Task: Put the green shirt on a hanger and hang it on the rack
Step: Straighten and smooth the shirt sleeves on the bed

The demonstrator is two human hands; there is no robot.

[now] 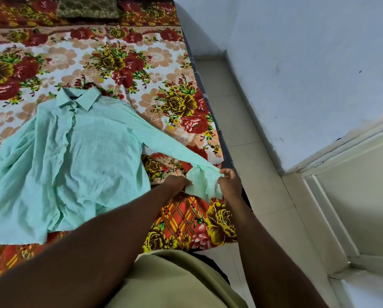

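Green shirt (75, 152) cuff (202, 183), bed edge (217, 127): left hand (177, 185), right hand (229, 185) pinch.

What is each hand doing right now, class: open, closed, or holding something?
Left hand: pinching the sleeve cuff of the green shirt.
Right hand: gripping the same cuff on its other side.

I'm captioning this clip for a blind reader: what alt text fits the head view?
A person's left hand and right hand pinch the sleeve cuff of a green shirt lying spread on a flowered bed sheet.
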